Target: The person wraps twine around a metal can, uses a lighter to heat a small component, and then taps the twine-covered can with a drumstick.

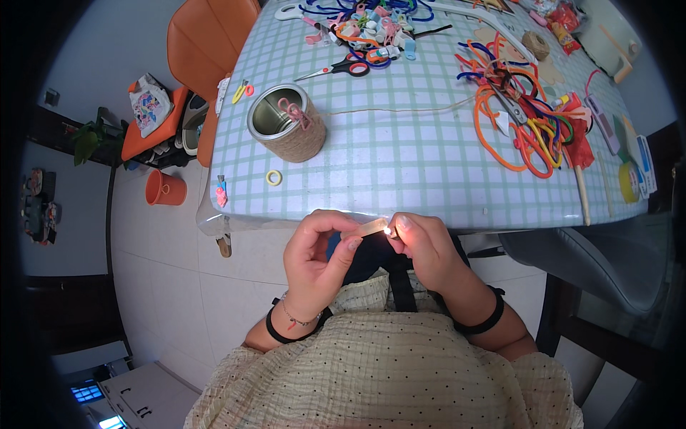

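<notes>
My left hand [316,257] pinches a short translucent stick [373,227], which looks like a hot-glue stick, between thumb and fingers. Its free end points right, towards a small bright flame [387,230]. My right hand [426,244] is closed around what appears to be a lighter [395,233], mostly hidden by the fingers. Both hands are just off the table's near edge, above my lap. Beyond them stands an open tin can [297,140] wrapped in twine, with a pink bow [295,113] at its rim. A pale yellow ring [274,178] lies nearer the edge.
Black-and-red scissors [343,67] lie behind the can, below a heap of colourful clips [383,27]. Twine [396,110] runs right to a tangle of pipe cleaners [528,126]. A checked cloth [407,161] covers the table. A grey chair [589,263] is at right.
</notes>
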Demonstrator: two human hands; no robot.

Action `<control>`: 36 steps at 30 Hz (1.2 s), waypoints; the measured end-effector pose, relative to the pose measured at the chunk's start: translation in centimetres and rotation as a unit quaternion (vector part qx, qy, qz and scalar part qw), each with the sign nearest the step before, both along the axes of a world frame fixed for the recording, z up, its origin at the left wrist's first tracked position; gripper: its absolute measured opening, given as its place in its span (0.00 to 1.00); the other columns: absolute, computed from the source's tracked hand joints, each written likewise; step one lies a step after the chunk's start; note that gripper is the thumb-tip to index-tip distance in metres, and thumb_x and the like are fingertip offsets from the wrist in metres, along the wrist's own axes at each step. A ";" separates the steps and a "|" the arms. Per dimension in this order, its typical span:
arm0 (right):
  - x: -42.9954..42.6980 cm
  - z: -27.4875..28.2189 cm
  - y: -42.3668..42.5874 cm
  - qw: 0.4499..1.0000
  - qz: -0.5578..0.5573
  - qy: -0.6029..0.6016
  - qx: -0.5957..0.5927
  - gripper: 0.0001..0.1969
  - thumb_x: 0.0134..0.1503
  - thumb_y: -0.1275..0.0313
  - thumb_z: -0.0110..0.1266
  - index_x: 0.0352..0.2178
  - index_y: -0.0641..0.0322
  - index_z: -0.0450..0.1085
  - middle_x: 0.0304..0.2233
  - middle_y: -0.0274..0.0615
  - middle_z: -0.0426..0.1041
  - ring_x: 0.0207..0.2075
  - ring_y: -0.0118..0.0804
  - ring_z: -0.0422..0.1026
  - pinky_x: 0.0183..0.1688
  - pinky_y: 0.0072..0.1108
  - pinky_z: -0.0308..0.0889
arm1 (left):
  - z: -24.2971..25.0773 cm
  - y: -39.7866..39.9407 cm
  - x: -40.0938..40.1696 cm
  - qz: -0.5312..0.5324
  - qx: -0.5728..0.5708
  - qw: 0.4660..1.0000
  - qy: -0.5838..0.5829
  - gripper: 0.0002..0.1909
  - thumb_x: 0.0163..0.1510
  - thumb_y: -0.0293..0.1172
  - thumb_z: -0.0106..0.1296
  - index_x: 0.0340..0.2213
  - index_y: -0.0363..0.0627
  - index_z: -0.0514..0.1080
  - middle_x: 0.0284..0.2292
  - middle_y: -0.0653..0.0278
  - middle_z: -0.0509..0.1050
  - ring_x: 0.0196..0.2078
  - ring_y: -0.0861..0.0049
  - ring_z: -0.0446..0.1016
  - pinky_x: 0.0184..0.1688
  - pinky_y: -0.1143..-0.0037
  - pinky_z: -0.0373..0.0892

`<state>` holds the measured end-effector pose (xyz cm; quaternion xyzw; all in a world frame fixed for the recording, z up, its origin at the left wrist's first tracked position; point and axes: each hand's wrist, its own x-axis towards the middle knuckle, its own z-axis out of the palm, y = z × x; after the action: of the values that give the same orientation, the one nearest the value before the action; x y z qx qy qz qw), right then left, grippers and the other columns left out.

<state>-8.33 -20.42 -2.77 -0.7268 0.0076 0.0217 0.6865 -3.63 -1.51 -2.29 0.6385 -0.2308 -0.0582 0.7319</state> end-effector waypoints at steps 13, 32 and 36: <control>0.0 -0.1 0.0 1.000 0.001 -0.001 0.007 0.19 0.64 0.64 0.37 0.22 0.66 0.63 0.17 0.40 0.62 0.20 0.34 0.60 0.27 0.25 0.59 | 0.4 0.0 -0.2 -0.005 0.016 0.999 0.044 0.06 0.58 0.20 0.50 0.38 0.33 0.70 0.35 0.60 0.74 0.36 0.81 0.73 0.41 0.80 0.69; 0.0 0.1 0.2 1.000 -0.011 -0.003 -0.006 0.20 0.64 0.64 0.37 0.22 0.68 0.65 0.17 0.42 0.64 0.20 0.37 0.63 0.27 0.26 0.60 | -0.2 0.2 0.4 0.013 0.045 0.998 -0.049 0.09 0.51 0.17 0.57 0.35 0.36 0.71 0.36 0.59 0.73 0.40 0.75 0.72 0.45 0.76 0.67; 0.0 0.2 0.2 1.000 -0.012 0.000 -0.006 0.20 0.64 0.65 0.37 0.22 0.68 0.64 0.16 0.43 0.63 0.19 0.37 0.62 0.27 0.26 0.60 | -0.3 0.2 0.5 0.013 0.056 0.996 -0.071 0.10 0.50 0.17 0.57 0.36 0.36 0.71 0.37 0.58 0.73 0.40 0.74 0.72 0.45 0.76 0.68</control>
<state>-8.28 -20.25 -2.59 -0.7309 0.0162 0.0136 0.6821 -3.13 -1.31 -2.55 0.6840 -0.2697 -0.0159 0.6776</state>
